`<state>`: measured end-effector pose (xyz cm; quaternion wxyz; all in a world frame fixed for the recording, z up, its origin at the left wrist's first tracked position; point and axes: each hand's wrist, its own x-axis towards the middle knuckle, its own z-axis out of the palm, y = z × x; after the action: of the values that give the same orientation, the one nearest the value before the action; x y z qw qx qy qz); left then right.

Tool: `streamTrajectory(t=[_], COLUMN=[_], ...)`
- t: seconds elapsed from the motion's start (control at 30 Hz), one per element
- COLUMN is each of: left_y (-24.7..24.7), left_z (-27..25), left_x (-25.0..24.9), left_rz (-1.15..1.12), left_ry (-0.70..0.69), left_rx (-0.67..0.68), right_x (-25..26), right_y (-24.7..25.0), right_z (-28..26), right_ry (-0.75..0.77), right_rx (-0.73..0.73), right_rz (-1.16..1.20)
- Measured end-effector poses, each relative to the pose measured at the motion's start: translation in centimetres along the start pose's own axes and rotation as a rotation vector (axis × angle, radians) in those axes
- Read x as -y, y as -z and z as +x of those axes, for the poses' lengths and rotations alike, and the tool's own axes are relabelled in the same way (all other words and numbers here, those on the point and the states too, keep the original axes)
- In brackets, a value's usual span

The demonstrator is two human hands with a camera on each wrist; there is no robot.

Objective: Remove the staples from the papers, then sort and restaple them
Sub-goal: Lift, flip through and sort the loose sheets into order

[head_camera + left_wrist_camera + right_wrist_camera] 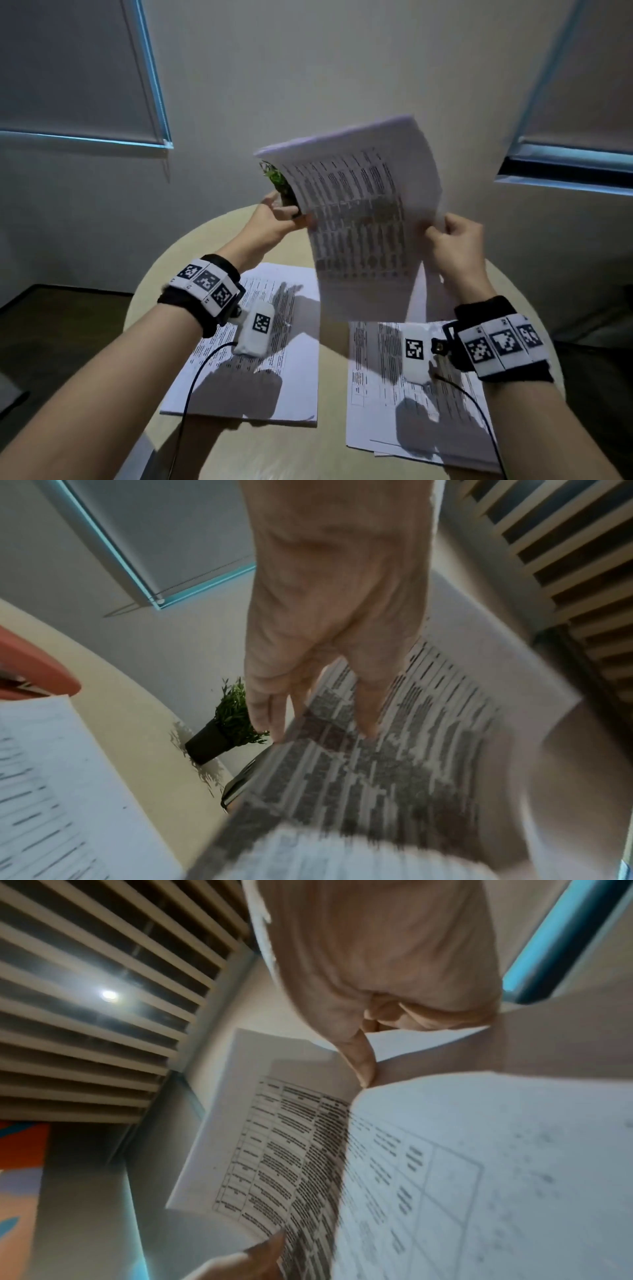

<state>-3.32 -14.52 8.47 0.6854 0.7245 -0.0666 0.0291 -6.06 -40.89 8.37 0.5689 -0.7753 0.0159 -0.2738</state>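
A sheaf of printed papers [359, 222] is held upright above the round table, its top curling back. My left hand [298, 217] pinches its left edge; in the left wrist view the left hand [318, 731] has the thumb on the printed face of the papers [394, 764] and the fingers behind. My right hand [438, 229] grips the right edge, and in the right wrist view the right hand [368, 1074] pinches sheets [274, 1150] that fan apart. Two more paper stacks lie flat below: a left stack [270, 370] and a right stack [383, 404]. No staple is visible.
The beige round table [239, 452] stands against a grey wall. A small potted plant [277, 181] [226, 723] sits at its far edge behind the held papers. A red stapler [34, 669] lies at the far left, and a dark flat object [240, 780] lies near the plant.
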Motion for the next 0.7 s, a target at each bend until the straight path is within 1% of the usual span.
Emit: streamTrajectory(t=[0.03,0.07,0.13,0.17,0.23,0.3,0.4,0.47,0.6,0.7], left_y=[0.1,0.5,1.5,2.1,3.5,5.0,7.7,9.1,9.6,9.5], left_z=[-0.1,0.0,0.1,0.0,-0.3,-0.8,-1.5,-1.9,-2.4,-2.4], left_x=[0.1,0.3,0.6,0.9,1.7,2.7,5.1,6.7,9.4,10.9], left_rz=[0.030,0.076,0.135,0.161,0.241,0.323,0.377,0.381,0.537,0.712], left_ry=[0.003,0.020,0.112,0.162,0.259,0.347,0.491,0.562,0.624,0.612], left_rx=[0.038,0.046,0.031,0.045,0.083,0.076,0.053,0.046,-0.026,-0.022], right_x=[-0.2,-0.5,-1.1,-1.9,-3.7,-5.1,-6.7,-7.6,-10.2,-11.9], right_y=[-0.7,-1.5,-2.8,-3.3,-4.0,-4.1,-3.5,-2.9,-1.8,-1.6], right_z=[-0.6,-1.3,-2.9,-3.4,-3.9,-4.1,-4.1,-4.0,-4.0,-4.3], right_ry=[-0.057,-0.132,-0.309,-0.375,-0.458,-0.506,-0.543,-0.576,-0.665,-0.686], right_rx=[0.033,0.064,0.125,0.160,0.247,0.294,0.246,0.208,0.147,0.128], right_rz=[0.027,0.054,0.116,0.117,0.075,0.050,0.025,0.027,-0.047,-0.159])
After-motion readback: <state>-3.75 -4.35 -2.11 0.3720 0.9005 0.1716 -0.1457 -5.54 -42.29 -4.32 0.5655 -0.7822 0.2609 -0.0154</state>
